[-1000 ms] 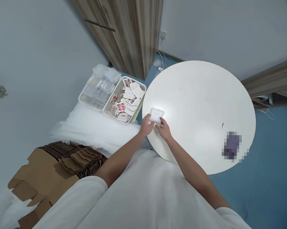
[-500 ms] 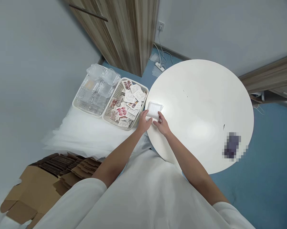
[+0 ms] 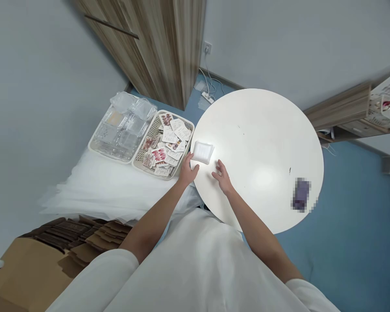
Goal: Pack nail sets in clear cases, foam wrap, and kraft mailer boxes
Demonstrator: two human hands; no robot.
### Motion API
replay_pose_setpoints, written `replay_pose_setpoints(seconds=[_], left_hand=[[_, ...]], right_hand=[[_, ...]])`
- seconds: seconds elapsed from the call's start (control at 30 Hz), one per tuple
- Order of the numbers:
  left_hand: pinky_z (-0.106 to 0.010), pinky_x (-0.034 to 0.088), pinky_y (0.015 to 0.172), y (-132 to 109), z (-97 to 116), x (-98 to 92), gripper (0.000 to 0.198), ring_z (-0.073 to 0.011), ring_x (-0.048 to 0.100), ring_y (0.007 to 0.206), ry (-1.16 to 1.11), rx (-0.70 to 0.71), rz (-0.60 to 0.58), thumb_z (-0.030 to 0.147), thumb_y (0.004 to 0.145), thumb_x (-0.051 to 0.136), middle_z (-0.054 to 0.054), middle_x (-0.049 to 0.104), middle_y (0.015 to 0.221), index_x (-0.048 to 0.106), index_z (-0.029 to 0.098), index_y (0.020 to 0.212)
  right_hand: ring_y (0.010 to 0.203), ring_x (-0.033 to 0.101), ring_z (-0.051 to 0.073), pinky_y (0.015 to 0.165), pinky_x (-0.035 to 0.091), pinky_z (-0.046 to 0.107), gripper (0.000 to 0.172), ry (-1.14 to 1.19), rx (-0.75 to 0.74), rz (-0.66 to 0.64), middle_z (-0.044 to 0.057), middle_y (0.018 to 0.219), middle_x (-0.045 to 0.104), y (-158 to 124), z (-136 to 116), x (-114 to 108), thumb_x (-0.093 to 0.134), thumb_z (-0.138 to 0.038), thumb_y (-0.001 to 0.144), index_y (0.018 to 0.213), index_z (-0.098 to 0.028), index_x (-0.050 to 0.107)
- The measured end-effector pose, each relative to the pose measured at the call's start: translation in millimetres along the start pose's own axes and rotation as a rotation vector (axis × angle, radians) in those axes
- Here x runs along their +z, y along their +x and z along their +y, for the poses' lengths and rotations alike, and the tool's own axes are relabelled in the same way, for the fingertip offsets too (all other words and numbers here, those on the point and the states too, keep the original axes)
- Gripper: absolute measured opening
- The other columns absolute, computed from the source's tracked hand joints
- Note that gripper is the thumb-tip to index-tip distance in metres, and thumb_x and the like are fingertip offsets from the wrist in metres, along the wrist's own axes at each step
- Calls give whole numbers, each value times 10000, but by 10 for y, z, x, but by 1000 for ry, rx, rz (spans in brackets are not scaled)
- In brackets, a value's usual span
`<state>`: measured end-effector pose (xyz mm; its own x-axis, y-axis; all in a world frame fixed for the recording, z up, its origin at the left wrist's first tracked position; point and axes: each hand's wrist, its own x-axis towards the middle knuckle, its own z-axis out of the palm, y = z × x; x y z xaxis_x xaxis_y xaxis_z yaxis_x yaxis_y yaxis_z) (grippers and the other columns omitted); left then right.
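A small white wrapped packet [image 3: 203, 152] lies flat near the left edge of the round white table [image 3: 266, 125]. My left hand [image 3: 188, 171] is at the packet's lower left corner, fingers apart; whether the fingertips touch it is hard to tell. To the right of the packet, with a gap between, my right hand [image 3: 223, 176] hovers with its fingers spread and holds nothing.
Left of the table stand a basket of printed cards [image 3: 136, 160] and a basket of clear plastic packs [image 3: 92, 145]. White sheeting [image 3: 94, 186] and folded cardboard boxes [image 3: 35, 260] lie nearer. A blurred dark object [image 3: 301, 195] rests at the table's right.
My right hand has come off the packet and moved right. My left hand has loosened from it. The packet now lies free on the table, and the camera view has shifted.
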<state>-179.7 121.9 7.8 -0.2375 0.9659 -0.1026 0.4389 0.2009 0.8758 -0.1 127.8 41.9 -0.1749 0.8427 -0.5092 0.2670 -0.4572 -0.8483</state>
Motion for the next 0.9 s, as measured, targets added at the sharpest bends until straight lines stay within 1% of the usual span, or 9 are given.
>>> replay_pose_setpoints(seconds=[0.07, 0.17, 0.23, 0.33, 0.43, 0.57, 0.67, 0.77, 0.9], left_hand=[[-404, 301, 1025, -77, 10, 2, 511, -229, 333, 1248, 17, -1, 3, 229, 740, 533, -119, 375, 1334, 404, 163, 1230], [-395, 341, 996, -206, 33, -15, 465, -228, 355, 1233, 34, -14, 9, 247, 753, 516, -109, 391, 1322, 437, 174, 1205], [-380, 399, 941, -306, 69, -56, 416, -223, 424, 1178, 32, -45, -4, 268, 768, 495, -100, 453, 1266, 470, 181, 1174], [-343, 466, 837, -509, 157, -159, 390, -208, 524, 1061, 12, -90, -45, 308, 782, 480, -88, 538, 1171, 492, 183, 1152], [-303, 490, 744, -811, 238, -268, 387, -192, 572, 972, 15, -126, -81, 337, 781, 487, -80, 571, 1133, 501, 184, 1136], [-294, 481, 745, -1370, 281, -344, 417, -180, 585, 937, 66, -226, -50, 380, 793, 469, -81, 573, 1128, 475, 189, 1164], [-300, 476, 755, -1813, 315, -390, 452, -185, 582, 940, 116, -277, -96, 408, 800, 454, -92, 568, 1133, 457, 183, 1193], [-311, 469, 774, -2181, 382, -478, 482, -202, 570, 964, 172, -309, -153, 438, 796, 454, -99, 564, 1142, 459, 180, 1203], [-310, 468, 771, -2507, 501, -665, 490, -214, 554, 989, 222, -318, -70, 445, 808, 427, -101, 546, 1170, 451, 185, 1222]], right_hand=[[1167, 421, 211, 930, 383, 393, 688, 30, 28, 25, 46, 1425, 245, -110, 83, -83, 559, -401, 718, 1329, -313, 254], [979, 555, 194, 873, 418, 409, 647, 39, 78, 71, 89, 1309, 426, -265, 194, -232, 561, -392, 707, 1295, -284, 313], [896, 587, 184, 829, 440, 393, 575, 32, 97, 76, 93, 1195, 526, -362, 238, -333, 553, -391, 705, 1237, -250, 388], [843, 600, 177, 763, 460, 352, 446, 2, 96, 50, 91, 1093, 582, -501, 251, -464, 544, -401, 701, 1103, -214, 498], [814, 605, 171, 730, 460, 325, 387, -26, 83, -41, 86, 1042, 604, -625, 245, -567, 554, -409, 692, 1019, -203, 545], [785, 608, 166, 717, 457, 316, 360, -31, 62, -168, 67, 982, 626, -747, 313, -662, 588, -406, 665, 965, -210, 576], [750, 606, 163, 701, 457, 316, 348, -2, 61, -175, 61, 938, 633, -812, 408, -662, 597, -406, 649, 934, -207, 585], [726, 601, 159, 679, 456, 308, 336, -15, 83, -200, 63, 921, 633, -868, 461, -575, 590, -410, 651, 915, -202, 586], [727, 597, 161, 675, 452, 307, 342, -99, 29, -349, 63, 904, 631, -926, 423, -327, 583, -414, 660, 923, -195, 586]])
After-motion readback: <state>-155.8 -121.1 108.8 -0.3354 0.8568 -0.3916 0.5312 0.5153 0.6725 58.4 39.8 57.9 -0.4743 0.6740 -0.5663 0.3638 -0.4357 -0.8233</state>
